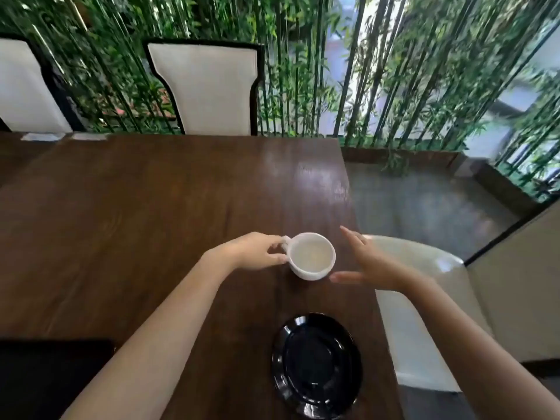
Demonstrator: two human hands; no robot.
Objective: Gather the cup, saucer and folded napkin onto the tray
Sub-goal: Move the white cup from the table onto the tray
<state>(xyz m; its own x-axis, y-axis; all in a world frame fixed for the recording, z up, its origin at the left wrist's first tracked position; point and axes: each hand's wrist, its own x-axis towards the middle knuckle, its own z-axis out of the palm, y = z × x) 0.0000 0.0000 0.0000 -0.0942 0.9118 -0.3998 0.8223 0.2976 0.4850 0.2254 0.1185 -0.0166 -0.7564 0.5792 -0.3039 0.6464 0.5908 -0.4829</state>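
Note:
A white cup [311, 256] stands on the dark wooden table [151, 213] near its right edge. My left hand [257, 251] pinches the cup's handle from the left. My right hand [366, 262] hovers just right of the cup with fingers spread and nothing in it, not touching the cup. A glossy black saucer [316, 363] lies on the table nearer to me, below the cup. A flat black shape at the lower left may be the tray [51, 377]. No folded napkin is visible.
The table's right edge runs close beside the cup and saucer. A cream chair [424, 298] sits off that edge. Two white chairs with black frames [206, 86] stand at the far side before a bamboo screen. Small pale items [42, 136] lie at the far left.

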